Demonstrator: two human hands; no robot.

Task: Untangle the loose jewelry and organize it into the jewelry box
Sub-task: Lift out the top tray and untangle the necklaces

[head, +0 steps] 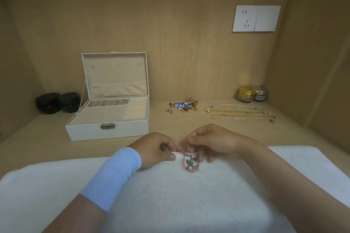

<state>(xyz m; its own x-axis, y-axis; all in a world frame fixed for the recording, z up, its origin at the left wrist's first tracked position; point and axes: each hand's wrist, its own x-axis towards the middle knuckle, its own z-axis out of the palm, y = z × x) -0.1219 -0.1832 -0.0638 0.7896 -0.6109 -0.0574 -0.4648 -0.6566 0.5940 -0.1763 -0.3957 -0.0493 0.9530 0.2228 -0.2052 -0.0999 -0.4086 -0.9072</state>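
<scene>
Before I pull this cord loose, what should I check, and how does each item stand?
1. Left hand pinches the cord: ok.
2. Right hand pinches the cord: ok.
3. Beads rest on the towel: ok.
4. Cord free of knots: cannot tell.
5. Box stands open: ok.
6. Chains lie away from both hands: ok.

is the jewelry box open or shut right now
Open. The jewelry box has its lid standing upright at the back, and its top tray of slots is exposed.
</scene>
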